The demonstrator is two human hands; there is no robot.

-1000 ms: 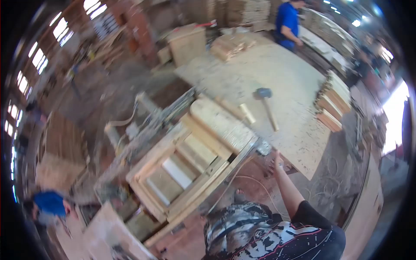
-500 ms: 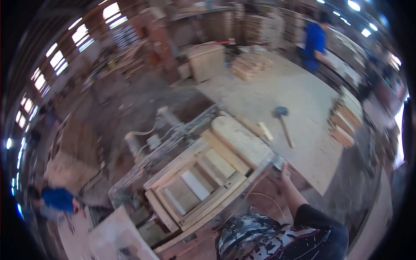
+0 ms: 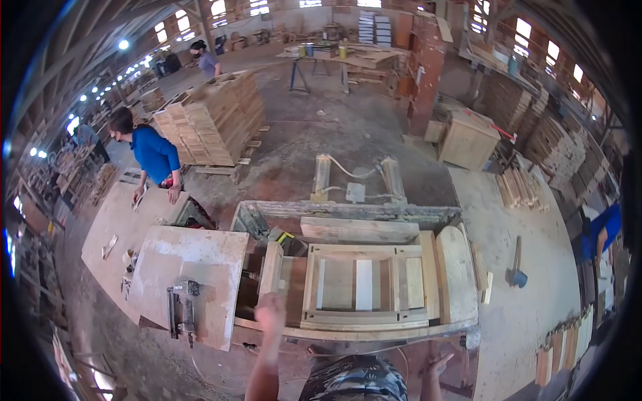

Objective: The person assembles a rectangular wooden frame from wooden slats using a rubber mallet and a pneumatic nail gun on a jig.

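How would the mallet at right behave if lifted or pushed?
The mallet would probably feel head-heavy: thick dark head, slim handle. Its straight, wooden-looking handle seems stiff. Pushed, it might pivot about that bulky head.

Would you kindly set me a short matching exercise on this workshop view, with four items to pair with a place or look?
Items:
1. Nail gun
2. Mallet
3. Wooden frame
4. Left hand

Places and looks:
A. Has a white strip showing within it
B. Seen between the nail gun and the wooden frame
C. Has a bluish head and a wooden handle
D. Lies on a flat board

Right pairs: 1-D, 2-C, 3-A, 4-B
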